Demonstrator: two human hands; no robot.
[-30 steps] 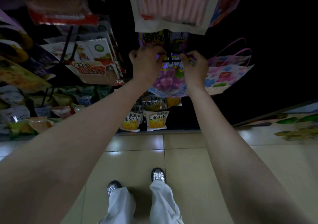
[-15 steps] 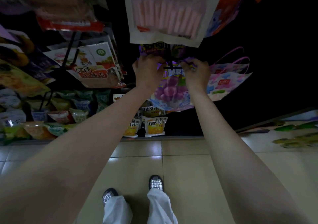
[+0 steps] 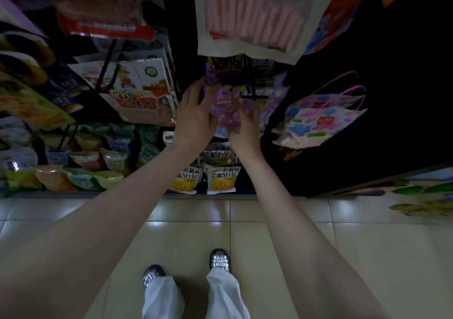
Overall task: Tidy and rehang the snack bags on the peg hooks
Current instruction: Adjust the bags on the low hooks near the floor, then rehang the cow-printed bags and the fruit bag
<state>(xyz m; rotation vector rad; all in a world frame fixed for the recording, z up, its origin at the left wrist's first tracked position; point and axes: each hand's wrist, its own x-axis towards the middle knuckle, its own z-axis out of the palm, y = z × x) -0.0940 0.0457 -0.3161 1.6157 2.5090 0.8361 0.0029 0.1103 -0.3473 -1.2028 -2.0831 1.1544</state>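
Hands now lower than half a second ago, off the bag's top edge by the peg hook (image 3: 252, 90) and onto its face: left hand (image 3: 196, 117) fingers spread against the left side, right hand (image 3: 245, 122) flat on the front (blurred, grip unclear). Purple snack bag (image 3: 221, 98), glossy crinkled film, hangs mid-rack, apparently hooked and being smoothed. Farther up, a white pouch (image 3: 257, 17) of pink sticks.

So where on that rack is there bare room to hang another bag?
Bare dark panel lies right of the pastel flowered bag. The left shelves of green and yellow packets are crowded, as is the purple grape bag hook between both hands.
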